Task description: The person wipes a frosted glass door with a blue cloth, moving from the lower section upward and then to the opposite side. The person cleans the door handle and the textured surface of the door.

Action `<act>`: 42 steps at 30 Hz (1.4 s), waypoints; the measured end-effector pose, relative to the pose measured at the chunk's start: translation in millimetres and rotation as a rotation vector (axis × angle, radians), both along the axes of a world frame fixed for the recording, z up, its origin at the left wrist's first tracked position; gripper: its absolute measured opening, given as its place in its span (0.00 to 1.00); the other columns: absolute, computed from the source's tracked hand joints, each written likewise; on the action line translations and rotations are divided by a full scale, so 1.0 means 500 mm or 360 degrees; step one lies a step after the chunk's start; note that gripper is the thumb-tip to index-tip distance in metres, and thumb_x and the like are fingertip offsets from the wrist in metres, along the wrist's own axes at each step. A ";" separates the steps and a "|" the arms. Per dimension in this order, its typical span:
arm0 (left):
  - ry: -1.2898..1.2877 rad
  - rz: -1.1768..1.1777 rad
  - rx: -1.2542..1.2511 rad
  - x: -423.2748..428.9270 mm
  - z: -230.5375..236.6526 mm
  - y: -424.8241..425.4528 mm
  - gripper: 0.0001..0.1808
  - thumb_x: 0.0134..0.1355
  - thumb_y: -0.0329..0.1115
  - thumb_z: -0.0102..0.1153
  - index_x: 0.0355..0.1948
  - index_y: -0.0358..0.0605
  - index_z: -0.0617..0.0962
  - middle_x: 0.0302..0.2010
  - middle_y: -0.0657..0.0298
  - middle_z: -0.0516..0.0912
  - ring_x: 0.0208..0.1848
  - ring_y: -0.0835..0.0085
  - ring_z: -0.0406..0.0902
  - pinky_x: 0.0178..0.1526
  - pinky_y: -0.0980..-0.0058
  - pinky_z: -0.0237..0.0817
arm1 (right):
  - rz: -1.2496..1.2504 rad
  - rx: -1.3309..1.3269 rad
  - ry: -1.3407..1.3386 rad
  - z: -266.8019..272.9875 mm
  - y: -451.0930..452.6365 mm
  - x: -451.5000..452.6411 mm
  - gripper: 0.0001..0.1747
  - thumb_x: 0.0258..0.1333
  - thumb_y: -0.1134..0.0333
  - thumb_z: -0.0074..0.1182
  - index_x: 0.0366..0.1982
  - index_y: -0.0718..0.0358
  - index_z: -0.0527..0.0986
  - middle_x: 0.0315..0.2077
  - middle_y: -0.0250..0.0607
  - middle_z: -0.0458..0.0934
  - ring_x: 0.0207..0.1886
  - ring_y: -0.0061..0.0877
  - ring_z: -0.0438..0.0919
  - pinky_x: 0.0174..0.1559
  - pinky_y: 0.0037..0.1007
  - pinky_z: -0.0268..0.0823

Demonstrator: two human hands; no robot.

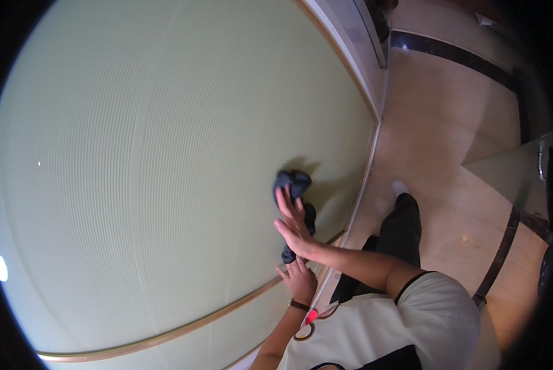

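Observation:
A bunched dark blue-grey cloth [299, 183] lies against a large pale green, finely ribbed panel [188, 162]. My right hand [297, 231] presses the cloth to the panel, its fingers extended over it and the thumb apart. Part of the cloth is hidden beneath the palm and shows again below it. My left hand [302, 280], with a dark band on the wrist, rests with spread fingers near the panel's lower metal trim [221, 314]. Its fingertips are close to the cloth's lower end; whether they touch it I cannot tell.
A pale frame [364, 88] edges the panel on the right. Beyond it are a beige tiled floor [443, 111] with dark bands, and my leg and foot. At the far right stands a translucent panel [512, 171] with a metal handle [541, 162].

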State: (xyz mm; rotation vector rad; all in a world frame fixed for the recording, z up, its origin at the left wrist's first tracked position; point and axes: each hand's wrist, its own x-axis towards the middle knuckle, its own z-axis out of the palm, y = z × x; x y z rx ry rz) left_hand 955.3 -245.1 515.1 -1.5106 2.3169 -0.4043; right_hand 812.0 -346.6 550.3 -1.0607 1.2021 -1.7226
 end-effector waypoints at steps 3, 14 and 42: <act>0.0081 -0.0007 -0.0254 -0.124 0.010 -0.021 0.27 0.51 0.37 0.49 0.52 0.34 0.69 0.44 0.55 0.74 0.56 0.61 0.64 0.56 0.33 0.43 | -0.0156 -0.0157 0.0508 0.012 -0.081 -0.109 0.32 0.60 0.56 0.37 0.63 0.60 0.52 0.64 0.54 0.47 0.66 0.51 0.39 0.63 0.47 0.29; -0.0006 -0.0085 -0.0172 -0.175 -0.031 -0.109 0.30 0.54 0.39 0.48 0.58 0.41 0.65 0.48 0.62 0.70 0.53 0.69 0.65 0.52 0.52 0.53 | -0.0530 0.0688 -0.0474 -0.199 -0.153 -0.149 0.31 0.60 0.58 0.34 0.63 0.60 0.48 0.64 0.51 0.47 0.64 0.43 0.47 0.62 0.40 0.37; 0.0233 -0.0124 0.0383 -0.188 -0.099 -0.178 0.35 0.49 0.32 0.52 0.59 0.31 0.61 0.50 0.48 0.67 0.51 0.55 0.64 0.51 0.61 0.58 | -0.0134 0.0989 -0.0609 -0.213 -0.085 -0.112 0.31 0.64 0.54 0.27 0.64 0.61 0.46 0.64 0.50 0.49 0.63 0.40 0.51 0.62 0.37 0.37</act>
